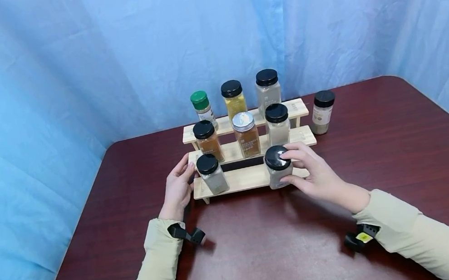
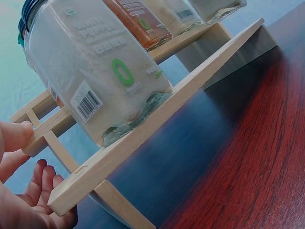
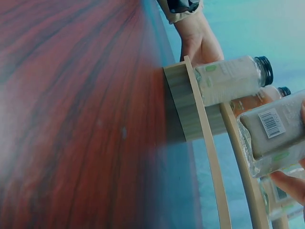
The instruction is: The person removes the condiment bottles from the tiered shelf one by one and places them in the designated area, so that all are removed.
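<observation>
My right hand (image 1: 314,171) pinches a square glass spice jar (image 1: 277,173) with a black lid, thumb low on its side and fingers at the lid. Greyish powder fills part of it; in the right wrist view the jar's base (image 3: 250,148) shows apart from the front shelf. At the left end of the three-tier wooden spice rack (image 1: 249,178), my left hand (image 1: 177,188) grips the middle shelf between thumb and finger. Beside that hand, a white pepper jar (image 2: 114,71) stands on the front shelf's left part.
On the middle shelf stand an orange-brown jar (image 1: 208,144), a silver-lidded jar (image 1: 247,137) and a pale jar (image 1: 278,127). The top shelf bears a green-capped bottle (image 1: 203,108), a yellow jar (image 1: 235,102) and a grey jar (image 1: 268,92). Another bottle (image 1: 322,113) stands on the table right of the rack.
</observation>
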